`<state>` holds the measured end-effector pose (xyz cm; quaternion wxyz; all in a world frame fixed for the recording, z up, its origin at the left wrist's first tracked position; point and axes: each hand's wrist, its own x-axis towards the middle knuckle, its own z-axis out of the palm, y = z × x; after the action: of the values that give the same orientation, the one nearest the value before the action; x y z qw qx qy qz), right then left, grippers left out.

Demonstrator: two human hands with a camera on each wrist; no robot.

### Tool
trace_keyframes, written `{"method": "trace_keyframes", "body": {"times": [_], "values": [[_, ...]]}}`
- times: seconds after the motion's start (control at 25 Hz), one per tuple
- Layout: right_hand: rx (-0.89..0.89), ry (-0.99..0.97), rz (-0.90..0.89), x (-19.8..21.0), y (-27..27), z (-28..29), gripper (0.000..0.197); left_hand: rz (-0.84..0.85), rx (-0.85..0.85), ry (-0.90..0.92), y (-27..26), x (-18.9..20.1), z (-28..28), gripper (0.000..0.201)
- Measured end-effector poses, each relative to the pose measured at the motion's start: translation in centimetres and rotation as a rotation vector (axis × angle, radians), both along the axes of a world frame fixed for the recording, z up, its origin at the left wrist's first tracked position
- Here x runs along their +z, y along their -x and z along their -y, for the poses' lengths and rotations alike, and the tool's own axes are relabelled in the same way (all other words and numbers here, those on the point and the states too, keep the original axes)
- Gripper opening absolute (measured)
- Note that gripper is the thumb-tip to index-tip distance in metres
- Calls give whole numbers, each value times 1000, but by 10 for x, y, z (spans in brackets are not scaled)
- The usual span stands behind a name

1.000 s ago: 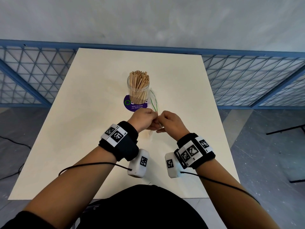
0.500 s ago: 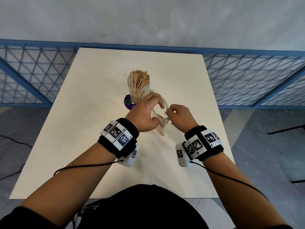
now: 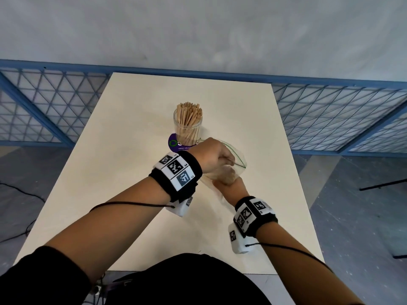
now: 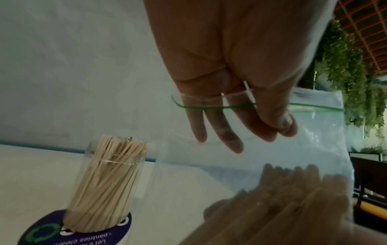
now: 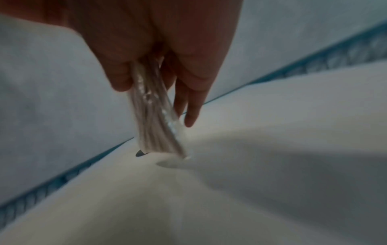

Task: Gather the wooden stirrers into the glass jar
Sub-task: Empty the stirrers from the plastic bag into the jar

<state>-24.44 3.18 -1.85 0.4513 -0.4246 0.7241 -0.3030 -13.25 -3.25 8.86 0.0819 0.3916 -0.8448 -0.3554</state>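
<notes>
L hand (image 4: 230, 74) in stirrer bag (image 4: 314, 140).

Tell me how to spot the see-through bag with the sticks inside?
Find the pale table, then the glass jar packed with wooden stirrers in its middle. Just nearer sits the clear plastic bag, between both hands. Only it has a thin green strip along its mouth.

purple disc (image 4: 83, 235) under jar | upside-down print: "pantries clean", "Let's k…" cut off
</notes>
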Motion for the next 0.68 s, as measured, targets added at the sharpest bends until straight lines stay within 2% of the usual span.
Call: {"method": "trace_keyframes", "body": {"times": [0.04,0.16,0.2,0.36,0.44,0.56,0.68], "values": [[-62,35,38,-3,-2,1,9,-12,18,-24,1,0,-2,21],[-95,23,105,1,0,3,6,-86,201,-211,-7,7,1,25],[-76,14,91,3,2,2,13,-45,225,-209,-9,6,4,28],[72,77,63,15,4,3,28,433,17,-31,-11,2,5,30],[145,127,35,17,5,8,34,538,-49,31,-10,-6,4,22],[180,155,23,20,6,9,35,498,-12,57,-14,-6,1,16],[166,178,24,23,10,12,29,338,69,2,-18,-9,3,19]]}}
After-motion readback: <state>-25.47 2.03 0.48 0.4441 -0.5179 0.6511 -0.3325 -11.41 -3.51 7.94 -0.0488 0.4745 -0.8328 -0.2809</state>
